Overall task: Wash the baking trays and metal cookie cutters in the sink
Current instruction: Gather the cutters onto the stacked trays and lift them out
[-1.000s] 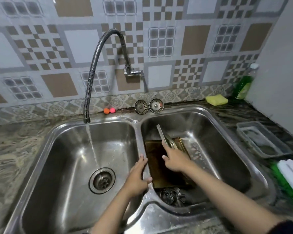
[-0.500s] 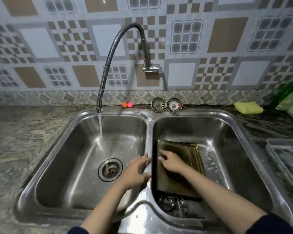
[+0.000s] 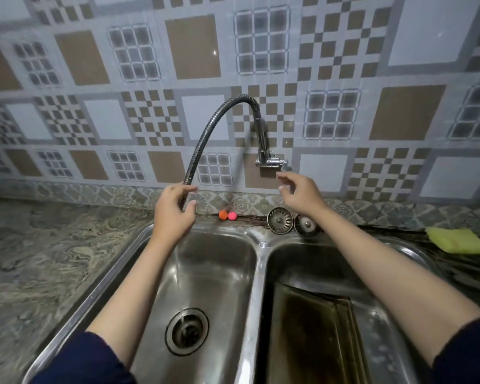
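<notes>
**Colours and patterns at the sink**

Behind both hands, wall tiles (image 3: 191, 48) in grey, white and brown checks. Beside left hand (image 3: 172, 214), mottled grey-brown marbled worktop (image 3: 53, 259). Between hands, orange ball (image 3: 222, 214) touching pink ball (image 3: 232, 216). Right of right hand (image 3: 302, 195), yellow sponge (image 3: 457, 241). Below, silver steel sink (image 3: 258, 242), dull brownish-gold baking tray (image 3: 311, 328). Navy sleeves (image 3: 89, 361).

1. The baking trays (image 3: 311, 336) run off the bottom edge, so their near ends are out of sight.
2. The left hand (image 3: 172, 214) covers the tip of the faucet hose (image 3: 205, 139); whether it truly grips is unclear.
3. The faucet body (image 3: 262, 134) is motion-blurred.
4. The right hand (image 3: 302, 195) nears the tap handle (image 3: 281, 163); contact is uncertain.
5. No cookie cutters are visible.
</notes>
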Demonstrator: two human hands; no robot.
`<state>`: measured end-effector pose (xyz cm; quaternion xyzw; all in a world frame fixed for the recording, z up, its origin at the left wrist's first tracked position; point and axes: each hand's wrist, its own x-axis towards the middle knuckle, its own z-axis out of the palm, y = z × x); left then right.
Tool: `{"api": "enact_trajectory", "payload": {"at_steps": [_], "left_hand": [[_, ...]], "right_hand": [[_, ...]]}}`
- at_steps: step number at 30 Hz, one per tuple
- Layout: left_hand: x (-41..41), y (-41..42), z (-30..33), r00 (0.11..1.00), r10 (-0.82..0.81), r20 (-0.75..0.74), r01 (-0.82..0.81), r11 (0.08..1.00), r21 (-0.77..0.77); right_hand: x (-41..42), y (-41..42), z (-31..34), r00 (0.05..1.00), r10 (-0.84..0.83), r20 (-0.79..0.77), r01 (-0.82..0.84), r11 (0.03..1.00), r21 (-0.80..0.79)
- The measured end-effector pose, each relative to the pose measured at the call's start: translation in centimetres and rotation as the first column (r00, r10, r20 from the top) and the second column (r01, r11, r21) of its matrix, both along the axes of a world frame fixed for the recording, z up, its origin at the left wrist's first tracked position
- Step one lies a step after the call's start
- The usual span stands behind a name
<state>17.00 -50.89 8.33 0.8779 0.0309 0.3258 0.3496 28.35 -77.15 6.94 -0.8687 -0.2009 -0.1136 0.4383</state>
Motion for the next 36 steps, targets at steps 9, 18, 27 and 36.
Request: {"api": "enact_trajectory", "payload": {"at_steps": [9, 18, 27, 36], "left_hand": [[1.2, 0.9, -0.5, 0.999, -0.026, 0.042, 0.034, 0.978, -0.205], [-0.4, -0.6, -1.0, 0.999, -0.034, 0.017, 0.036, 0.991, -0.131], [-9.7, -9.8, -8.3, 0.809, -0.530, -0.254, 0.463, 0.841, -0.280], [-13.4, -16.8, -14.6, -0.223, -0.195, -0.955, 0.757, 0.583, -0.296]], "right_hand": [[4.2, 1.7, 2.9, 0.998, -0.057, -0.022, 0.060, 0.987, 0.152], [3.9, 1.4, 4.1, 0.979, -0.017, -0.205, 0.042, 0.992, 0.115], [-12.4, -3.8, -5.7, 0.787, 0.284, -0.548, -0.350, 0.937, -0.016], [-24.0, -8.5, -18.3, 0.421, 0.006, -0.907, -0.692, 0.648, -0.317]]}}
